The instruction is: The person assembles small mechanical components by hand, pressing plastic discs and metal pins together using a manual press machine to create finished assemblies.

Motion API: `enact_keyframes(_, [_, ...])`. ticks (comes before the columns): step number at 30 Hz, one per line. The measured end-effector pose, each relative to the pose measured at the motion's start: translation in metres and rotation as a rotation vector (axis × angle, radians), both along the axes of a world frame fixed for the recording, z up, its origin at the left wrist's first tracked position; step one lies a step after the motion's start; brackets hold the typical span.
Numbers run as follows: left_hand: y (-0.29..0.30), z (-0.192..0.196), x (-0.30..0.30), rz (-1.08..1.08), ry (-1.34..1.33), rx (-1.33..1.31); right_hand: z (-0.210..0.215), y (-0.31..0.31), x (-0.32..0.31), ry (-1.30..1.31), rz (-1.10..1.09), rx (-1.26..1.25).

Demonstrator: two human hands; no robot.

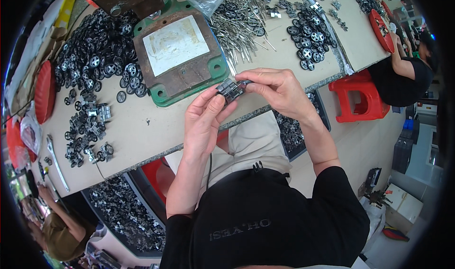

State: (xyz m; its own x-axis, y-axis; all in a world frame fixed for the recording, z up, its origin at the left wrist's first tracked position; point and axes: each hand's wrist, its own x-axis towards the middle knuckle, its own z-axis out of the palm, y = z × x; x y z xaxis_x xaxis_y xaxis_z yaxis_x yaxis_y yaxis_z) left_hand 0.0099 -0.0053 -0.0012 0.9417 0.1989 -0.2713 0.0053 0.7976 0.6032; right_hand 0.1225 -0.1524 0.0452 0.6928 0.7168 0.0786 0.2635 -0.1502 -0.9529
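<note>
Between the thumb and fingers of my left hand [204, 112] is a small dark grey plastic part [229, 90], blocky, like a toy vehicle chassis. My right hand [283, 90] pinches a small black wheel [244, 82] at the right side of that part; the fingertips partly hide it. Both hands are raised over the table's near edge, just in front of a green metal press base [167, 98] with a white plate [175, 44] on top. Piled left of the base are many loose black wheels with silver hubs [95, 60].
Wheeled grey assemblies [85, 127] lie at the left, near a wrench [57, 162] and red tray [45, 91]. Metal rods [239, 22] and more wheels [310, 39] lie beyond. Parts bins [125, 212] stand below the edge. A red stool [358, 96] and other people are nearby.
</note>
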Motion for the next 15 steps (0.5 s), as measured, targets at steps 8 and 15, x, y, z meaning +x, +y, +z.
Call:
enact_keyframes(8, [-0.001, 0.000, 0.001, 0.012, -0.010, -0.007, -0.015, 0.002, -0.009, 0.129, -0.116, 0.120])
enact_keyframes(15, [-0.004, -0.001, 0.000, 0.053, -0.015, 0.004, -0.021, 0.012, -0.025, -0.076, -0.205, 0.144])
